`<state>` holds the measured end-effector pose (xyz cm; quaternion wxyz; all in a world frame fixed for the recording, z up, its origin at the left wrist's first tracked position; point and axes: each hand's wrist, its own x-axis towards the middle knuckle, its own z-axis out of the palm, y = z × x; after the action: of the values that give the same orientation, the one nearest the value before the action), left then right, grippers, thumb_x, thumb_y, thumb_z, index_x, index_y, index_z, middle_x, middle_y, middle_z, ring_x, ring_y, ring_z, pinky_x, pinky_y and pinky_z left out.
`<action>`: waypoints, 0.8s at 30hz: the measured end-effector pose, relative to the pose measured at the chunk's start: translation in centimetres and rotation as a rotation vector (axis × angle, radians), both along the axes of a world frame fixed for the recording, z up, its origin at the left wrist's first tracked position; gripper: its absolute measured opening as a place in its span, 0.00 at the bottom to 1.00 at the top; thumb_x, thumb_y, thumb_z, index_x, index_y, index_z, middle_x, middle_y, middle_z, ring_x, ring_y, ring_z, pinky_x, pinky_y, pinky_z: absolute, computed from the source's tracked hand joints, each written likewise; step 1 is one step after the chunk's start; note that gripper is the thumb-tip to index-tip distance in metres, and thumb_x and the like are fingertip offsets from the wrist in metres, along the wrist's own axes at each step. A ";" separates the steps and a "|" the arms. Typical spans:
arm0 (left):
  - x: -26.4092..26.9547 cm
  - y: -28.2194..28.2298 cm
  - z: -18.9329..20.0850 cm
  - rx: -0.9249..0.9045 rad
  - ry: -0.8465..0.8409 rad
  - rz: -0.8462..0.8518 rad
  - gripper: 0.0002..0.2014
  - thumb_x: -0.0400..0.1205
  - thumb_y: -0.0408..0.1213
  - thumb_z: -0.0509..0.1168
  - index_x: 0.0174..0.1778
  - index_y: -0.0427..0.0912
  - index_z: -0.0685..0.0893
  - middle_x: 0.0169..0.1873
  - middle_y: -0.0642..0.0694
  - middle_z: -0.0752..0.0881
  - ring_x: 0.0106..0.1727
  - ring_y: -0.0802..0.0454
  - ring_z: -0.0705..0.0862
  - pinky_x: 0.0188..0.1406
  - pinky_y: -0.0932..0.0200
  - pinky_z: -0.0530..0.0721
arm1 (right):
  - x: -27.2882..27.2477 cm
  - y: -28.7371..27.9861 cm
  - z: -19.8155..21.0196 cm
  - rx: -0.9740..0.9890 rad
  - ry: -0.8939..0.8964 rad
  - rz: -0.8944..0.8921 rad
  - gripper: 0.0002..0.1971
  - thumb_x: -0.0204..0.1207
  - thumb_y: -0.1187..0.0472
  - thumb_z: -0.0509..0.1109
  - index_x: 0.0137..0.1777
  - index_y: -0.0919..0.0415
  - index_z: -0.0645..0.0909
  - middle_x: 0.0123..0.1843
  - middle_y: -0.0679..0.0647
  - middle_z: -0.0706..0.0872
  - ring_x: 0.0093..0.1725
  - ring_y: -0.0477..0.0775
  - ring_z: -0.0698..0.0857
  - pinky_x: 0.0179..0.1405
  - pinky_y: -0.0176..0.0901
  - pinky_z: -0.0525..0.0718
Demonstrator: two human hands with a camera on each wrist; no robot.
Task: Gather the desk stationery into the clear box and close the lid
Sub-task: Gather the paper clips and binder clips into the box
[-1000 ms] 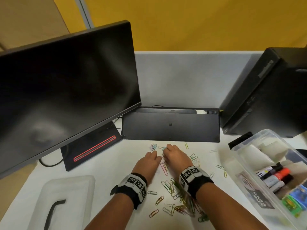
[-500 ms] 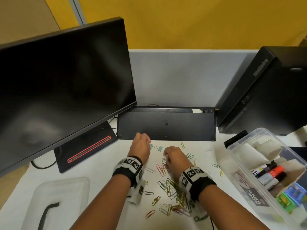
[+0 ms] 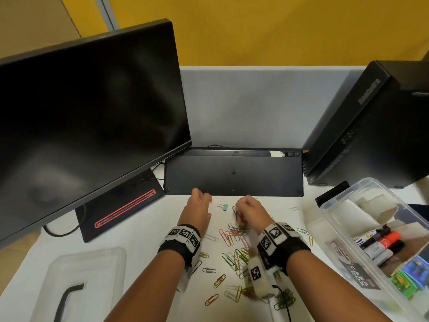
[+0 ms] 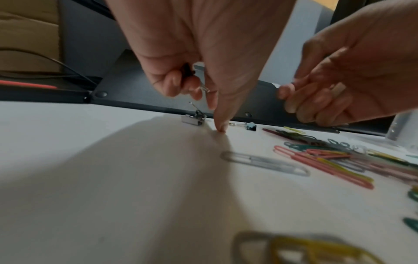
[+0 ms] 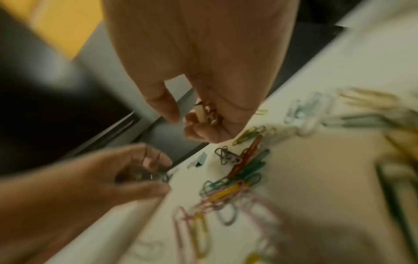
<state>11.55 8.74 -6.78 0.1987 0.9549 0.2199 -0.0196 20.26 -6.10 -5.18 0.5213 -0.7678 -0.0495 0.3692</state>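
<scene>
Left hand (image 3: 197,211) shifted keyboardward pinching a binder clip (image 4: 189,70), right hand (image 3: 251,211) apparently clutching coloured paperclips (image 3: 234,237).

Bare desk (image 3: 144,231) at centre left of the head view, between monitor base (image 3: 120,205) and lid (image 3: 81,282): open passage. Upturned keyboard (image 3: 233,174) blocks the far side, just beyond both hands. Computer tower (image 3: 371,126) walls the upper right. Clear box (image 3: 362,189) fills the lower right. Paper clips (image 3: 234,238) litter the centre.
</scene>
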 end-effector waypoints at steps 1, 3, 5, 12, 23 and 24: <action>-0.1 0.1 0.0 -0.004 0.002 0.029 0.16 0.79 0.36 0.68 0.61 0.43 0.75 0.63 0.45 0.69 0.53 0.48 0.82 0.54 0.59 0.83 | 0.1 0.6 -0.1 -0.142 -0.181 0.129 0.02 0.80 0.61 0.61 0.48 0.58 0.74 0.34 0.53 0.79 0.33 0.51 0.79 0.35 0.42 0.78; -0.2 0.5 0.0 -0.012 0.026 0.049 0.13 0.81 0.37 0.66 0.61 0.43 0.76 0.63 0.44 0.71 0.55 0.47 0.81 0.55 0.57 0.83 | 0.2 1.9 -0.5 -0.356 -0.441 0.368 0.09 0.79 0.57 0.65 0.56 0.55 0.71 0.40 0.53 0.81 0.37 0.52 0.82 0.39 0.42 0.81; -0.2 0.8 -0.1 -0.024 0.046 0.033 0.11 0.83 0.38 0.63 0.60 0.43 0.76 0.62 0.43 0.74 0.57 0.46 0.80 0.57 0.54 0.83 | 0.1 3.1 -1.2 -0.503 -0.563 0.525 0.16 0.79 0.55 0.67 0.64 0.54 0.68 0.52 0.56 0.84 0.48 0.56 0.85 0.48 0.47 0.85; -1.6 1.8 0.0 -0.368 -0.120 0.230 0.10 0.83 0.39 0.62 0.59 0.45 0.81 0.58 0.45 0.79 0.57 0.49 0.80 0.59 0.61 0.75 | -0.4 3.9 -1.8 -0.630 -0.565 0.600 0.19 0.83 0.56 0.61 0.71 0.59 0.66 0.61 0.58 0.82 0.56 0.57 0.83 0.55 0.49 0.83; -7.1 1.2 4.3 -1.212 -0.295 0.725 0.14 0.83 0.36 0.54 0.47 0.38 0.86 0.25 0.48 0.68 0.27 0.54 0.65 0.29 0.59 0.64 | -1.8 -4.5 4.3 0.442 0.416 -0.106 0.14 0.80 0.63 0.51 0.37 0.64 0.74 0.26 0.55 0.72 0.20 0.48 0.66 0.15 0.34 0.69; -7.5 1.0 4.6 -1.205 -0.291 0.718 0.15 0.83 0.37 0.54 0.48 0.37 0.86 0.24 0.48 0.68 0.27 0.53 0.65 0.29 0.59 0.64 | -1.6 -5.7 5.1 0.476 0.393 -0.129 0.13 0.80 0.63 0.51 0.37 0.64 0.75 0.27 0.56 0.74 0.20 0.47 0.67 0.14 0.33 0.66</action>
<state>4.09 9.69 -2.21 0.7131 0.5406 0.4428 0.0565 18.67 -11.80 -0.13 0.7084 -0.5397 0.0159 0.4545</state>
